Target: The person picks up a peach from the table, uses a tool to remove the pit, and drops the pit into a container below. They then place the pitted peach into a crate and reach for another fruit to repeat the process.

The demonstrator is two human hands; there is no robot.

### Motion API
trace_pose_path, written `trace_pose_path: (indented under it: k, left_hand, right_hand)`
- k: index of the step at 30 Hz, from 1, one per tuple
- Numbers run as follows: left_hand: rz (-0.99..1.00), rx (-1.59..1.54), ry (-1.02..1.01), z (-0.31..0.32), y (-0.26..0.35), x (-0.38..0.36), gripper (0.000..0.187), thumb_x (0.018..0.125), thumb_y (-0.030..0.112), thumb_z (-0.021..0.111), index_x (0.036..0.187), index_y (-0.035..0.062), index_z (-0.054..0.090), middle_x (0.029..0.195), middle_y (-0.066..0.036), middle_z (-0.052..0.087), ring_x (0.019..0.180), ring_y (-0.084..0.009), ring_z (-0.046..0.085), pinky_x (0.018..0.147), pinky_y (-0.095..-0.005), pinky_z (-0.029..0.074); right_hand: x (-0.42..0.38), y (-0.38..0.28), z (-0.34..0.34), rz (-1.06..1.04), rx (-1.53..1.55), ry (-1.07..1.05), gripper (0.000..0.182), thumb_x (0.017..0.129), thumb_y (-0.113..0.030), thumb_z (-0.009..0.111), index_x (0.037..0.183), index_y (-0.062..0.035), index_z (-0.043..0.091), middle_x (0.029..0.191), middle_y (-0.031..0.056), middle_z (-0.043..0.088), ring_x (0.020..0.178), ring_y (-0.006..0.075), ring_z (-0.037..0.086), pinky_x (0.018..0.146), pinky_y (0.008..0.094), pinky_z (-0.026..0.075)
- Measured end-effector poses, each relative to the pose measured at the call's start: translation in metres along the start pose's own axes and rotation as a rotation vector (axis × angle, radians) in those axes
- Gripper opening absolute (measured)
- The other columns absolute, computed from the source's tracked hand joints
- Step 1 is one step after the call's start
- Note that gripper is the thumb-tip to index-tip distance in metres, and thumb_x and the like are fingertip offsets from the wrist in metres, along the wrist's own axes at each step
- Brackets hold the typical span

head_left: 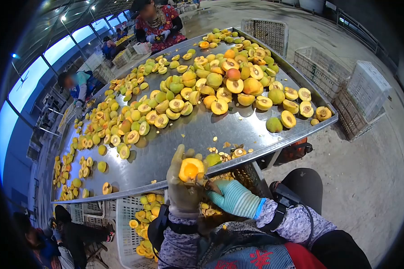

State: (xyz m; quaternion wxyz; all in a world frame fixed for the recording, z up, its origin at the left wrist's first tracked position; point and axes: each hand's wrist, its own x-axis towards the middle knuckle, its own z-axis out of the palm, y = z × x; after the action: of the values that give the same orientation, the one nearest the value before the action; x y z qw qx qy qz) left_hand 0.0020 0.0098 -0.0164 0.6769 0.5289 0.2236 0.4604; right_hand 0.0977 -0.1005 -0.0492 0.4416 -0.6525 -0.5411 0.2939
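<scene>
My left hand [182,188], in a pale rubber glove, holds a halved yellow peach [191,170] with its cut face up. The middle of that half is a smooth orange hollow with no stone in it. My right hand [233,197], in a teal striped knit glove, is closed around a small metal tool [206,180] whose tip is at the fruit's lower right edge. Most of the tool is hidden by the fingers. Just beyond, a green-yellow peach piece [212,159] lies by the table's near edge among stones and scraps.
Many halved peaches [220,106] are heaped across the metal table [166,150], which has a raised rim. Below its edge stand a white crate [125,224] of peach halves and a dark crate [244,177] of scraps. Stacked crates [363,94] stand right. Other people [159,22] work around the table.
</scene>
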Motion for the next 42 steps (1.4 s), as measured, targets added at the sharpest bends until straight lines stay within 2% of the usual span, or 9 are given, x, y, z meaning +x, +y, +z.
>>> trace_pose_path:
  k: [13,16,18,20,28,31,33,40,42]
  left_hand:
    - [-0.042,-0.163,-0.017,0.013,-0.004,-0.007,0.046,0.101,0.022,0.053,0.142,0.0031,0.044,0.12,-0.012,0.052,0.107,-0.0215,0.058,0.096,-0.0362,0.053]
    - [0.01,-0.191,-0.097,0.012,-0.005,-0.006,0.051,0.1,0.021,0.057,0.144,0.0014,0.041,0.123,-0.013,0.051,0.111,-0.0219,0.056,0.098,-0.0366,0.053]
    - [0.266,0.607,-0.114,0.011,-0.008,-0.006,0.058,0.099,0.025,0.06,0.146,-0.0011,0.037,0.127,-0.015,0.05,0.114,-0.024,0.055,0.1,-0.0382,0.052]
    - [0.14,0.206,-0.101,0.003,-0.012,0.0,0.06,0.099,0.027,0.06,0.145,-0.0024,0.037,0.129,-0.016,0.05,0.115,-0.0245,0.056,0.1,-0.0387,0.052]
    - [-0.024,-0.116,-0.095,0.007,-0.005,0.0,0.076,0.097,0.049,0.055,0.145,-0.0063,0.034,0.131,-0.018,0.052,0.121,-0.0266,0.054,0.104,-0.0405,0.049]
    - [0.303,0.306,-0.167,0.006,-0.009,-0.001,0.061,0.102,0.038,0.041,0.145,-0.0053,0.035,0.132,-0.02,0.051,0.119,-0.0295,0.055,0.104,-0.0457,0.047]
    - [-0.034,-0.411,0.009,0.017,0.0,-0.001,0.06,0.102,0.035,0.043,0.145,-0.0062,0.035,0.128,-0.018,0.055,0.116,-0.0298,0.058,0.1,-0.0448,0.049]
    - [-0.177,-0.213,-0.055,0.018,0.0,-0.007,0.059,0.08,0.009,0.075,0.131,-0.0055,0.048,0.119,-0.017,0.063,0.11,-0.0284,0.061,0.096,-0.0378,0.051]
    - [-0.129,-0.119,-0.058,0.015,0.001,-0.008,0.052,0.09,0.019,0.063,0.134,-0.0033,0.046,0.121,-0.016,0.058,0.111,-0.0286,0.06,0.098,-0.0399,0.05]
  right_hand:
    - [-0.003,-0.024,-0.006,0.405,0.668,-0.374,0.04,0.101,-0.038,0.051,0.1,0.0014,0.06,0.059,0.0089,0.055,0.04,0.0165,0.052,0.034,0.0297,0.044]
    - [0.002,-0.017,-0.016,0.436,0.478,-0.574,0.04,0.099,-0.039,0.052,0.101,-0.0006,0.062,0.065,0.0138,0.061,0.05,0.0239,0.062,0.045,0.0363,0.052]
    - [-0.001,-0.004,-0.026,0.133,0.135,-0.511,0.038,0.098,-0.039,0.053,0.102,-0.0024,0.063,0.071,0.0163,0.064,0.059,0.0291,0.065,0.054,0.0401,0.054]
    - [-0.003,-0.014,-0.046,0.009,-0.277,-0.489,0.037,0.094,-0.041,0.056,0.108,-0.0081,0.065,0.087,0.0207,0.068,0.085,0.0412,0.066,0.078,0.048,0.053]
    - [0.0,-0.014,-0.039,0.102,-0.257,-0.311,0.039,0.092,-0.04,0.062,0.106,-0.0039,0.064,0.085,0.0243,0.066,0.082,0.043,0.065,0.071,0.0464,0.052]
    - [-0.003,-0.021,-0.028,0.071,0.131,-0.124,0.036,0.093,-0.035,0.062,0.109,-0.0026,0.063,0.087,0.0242,0.066,0.084,0.0429,0.065,0.072,0.0469,0.052]
    - [-0.003,-0.015,-0.013,0.066,0.132,-0.055,0.033,0.094,-0.03,0.061,0.111,-0.0025,0.063,0.088,0.0243,0.066,0.085,0.0435,0.065,0.072,0.0468,0.052]
    - [0.007,-0.009,-0.02,-0.049,0.022,0.213,0.031,0.094,-0.034,0.063,0.098,-0.0032,0.059,0.081,0.0224,0.065,0.079,0.0443,0.065,0.067,0.0494,0.051]
    - [0.003,-0.01,-0.018,-0.062,0.001,0.206,0.032,0.094,-0.034,0.062,0.099,-0.0033,0.059,0.081,0.0227,0.065,0.079,0.0439,0.065,0.067,0.0494,0.052]
